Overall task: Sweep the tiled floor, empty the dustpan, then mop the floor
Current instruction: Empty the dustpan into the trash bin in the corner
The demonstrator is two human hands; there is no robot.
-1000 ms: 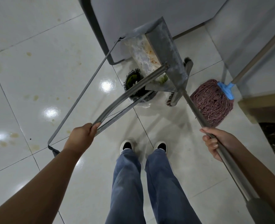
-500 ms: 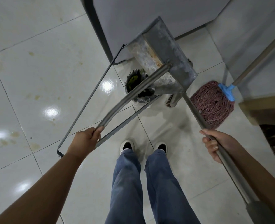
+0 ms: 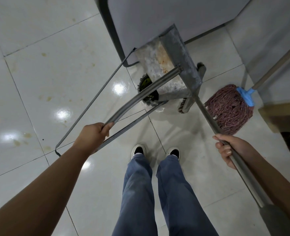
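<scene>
Grey metal dustpan (image 3: 180, 53), maroon mop (image 3: 229, 108) with blue collar, glossy white tiles (image 3: 47, 82), perhaps yellow-stained

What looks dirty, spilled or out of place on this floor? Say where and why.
Yellow-brown stains dot the pale floor tiles left of the raised dustpan, like dried splashes. The dustpan's inside is also rust-stained.

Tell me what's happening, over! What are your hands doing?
Left hand grips dustpan handle, pan tipped over small bin. Right hand grips broom handle. Mop waits by wall, nothing blocking. Over.
</scene>
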